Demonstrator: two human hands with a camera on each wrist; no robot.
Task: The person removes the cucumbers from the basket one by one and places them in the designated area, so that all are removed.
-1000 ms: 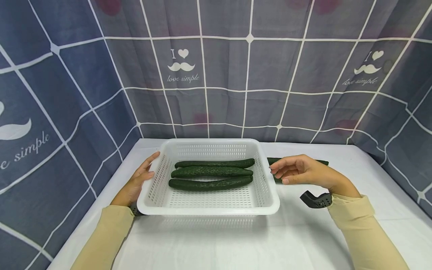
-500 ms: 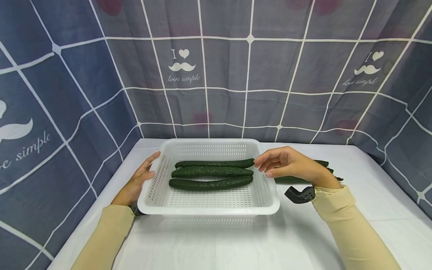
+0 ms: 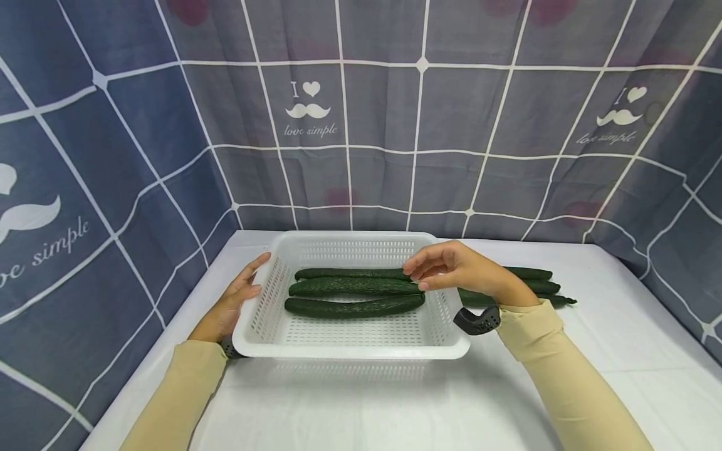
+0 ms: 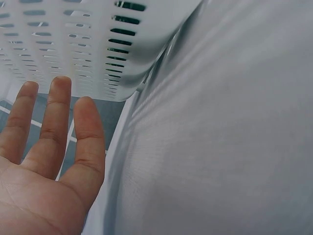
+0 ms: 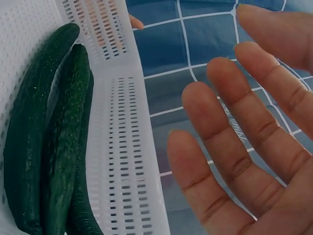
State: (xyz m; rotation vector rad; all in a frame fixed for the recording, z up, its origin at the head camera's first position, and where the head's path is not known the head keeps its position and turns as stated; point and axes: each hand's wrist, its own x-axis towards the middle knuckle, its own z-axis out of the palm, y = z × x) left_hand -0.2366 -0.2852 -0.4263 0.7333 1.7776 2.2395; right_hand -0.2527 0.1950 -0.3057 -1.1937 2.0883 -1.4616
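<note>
Three dark green cucumbers (image 3: 350, 286) lie side by side in a white perforated plastic basket (image 3: 350, 351). At the basket's left side is my left hand (image 3: 228, 304); its fingers are extended along the wall in the left wrist view, but contact is hard to tell. My right hand (image 3: 465, 270) hovers above the basket's right rim, near the cucumbers' right ends. It holds nothing; the right wrist view shows its fingers (image 5: 234, 169) loosely spread, apart from the cucumbers.
To the basket's right, three more cucumbers (image 3: 533, 286) lie on the white-covered table (image 3: 338, 413), partly hidden by my right hand and the basket. A checked cloth curtain (image 3: 378, 181) encloses the table's back and sides.
My right hand has moved left, from above the cucumbers on the table to over the basket's right side. The left hand and the basket stay about where they were.
</note>
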